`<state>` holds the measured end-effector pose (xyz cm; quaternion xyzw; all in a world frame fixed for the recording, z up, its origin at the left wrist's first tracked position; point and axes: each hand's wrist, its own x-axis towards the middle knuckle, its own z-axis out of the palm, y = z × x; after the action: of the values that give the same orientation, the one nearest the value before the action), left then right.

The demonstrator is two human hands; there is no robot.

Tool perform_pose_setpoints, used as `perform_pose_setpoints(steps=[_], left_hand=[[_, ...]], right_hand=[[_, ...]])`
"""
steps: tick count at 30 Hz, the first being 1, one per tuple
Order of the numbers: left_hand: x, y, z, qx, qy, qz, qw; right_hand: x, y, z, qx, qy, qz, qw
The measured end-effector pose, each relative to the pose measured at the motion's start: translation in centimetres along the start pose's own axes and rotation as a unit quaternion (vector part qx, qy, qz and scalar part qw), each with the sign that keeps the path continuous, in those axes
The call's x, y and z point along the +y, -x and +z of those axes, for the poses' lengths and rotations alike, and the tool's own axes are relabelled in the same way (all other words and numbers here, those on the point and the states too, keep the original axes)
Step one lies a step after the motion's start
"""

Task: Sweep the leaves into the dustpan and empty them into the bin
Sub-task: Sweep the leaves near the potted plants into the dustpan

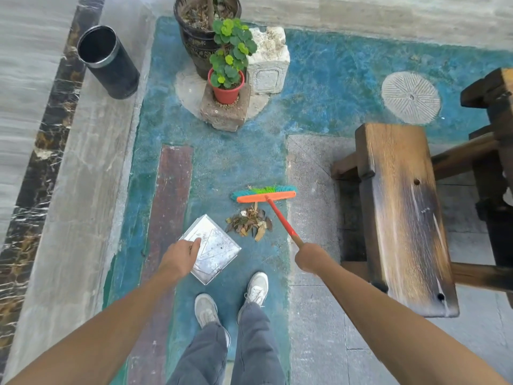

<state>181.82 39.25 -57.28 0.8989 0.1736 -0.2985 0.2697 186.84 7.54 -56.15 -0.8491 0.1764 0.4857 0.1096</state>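
Two hands work: left hand [181,255] grips our stiff dustpan [212,247]; right hand [309,257] holds broom [266,196] behind light, crumbly leaves [249,222].

No readable writing anywhere in this view: the dark planter [198,44] carries a gold ornamental band, pattern only, no letters; the pale stone block [268,70] has a carved panel, blank of text; the round stone disc [410,98] shows radiating grooves, not characters; the metal dustpan [219,251] bears scratches and faint lines, nothing legible
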Motion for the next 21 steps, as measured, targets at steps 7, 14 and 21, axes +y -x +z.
perform_pose_setpoints(steps=[7,14,21], left_hand=[[-0.3,-0.9,-0.7,-0.01,-0.029,-0.006,1.0],[-1.6,-1.1,-1.1,-0.012,-0.075,-0.03,0.997],[-1.9,-1.3,-1.2,-0.001,-0.087,-0.022,0.996]], right_hand=[[-4.8,2.2,2.3,-0.033,0.154,-0.062,0.985],[-10.5,6.1,4.5,-0.15,0.263,-0.134,0.944],[-12.8,8.4,3.8,-0.211,0.332,-0.195,0.898]])
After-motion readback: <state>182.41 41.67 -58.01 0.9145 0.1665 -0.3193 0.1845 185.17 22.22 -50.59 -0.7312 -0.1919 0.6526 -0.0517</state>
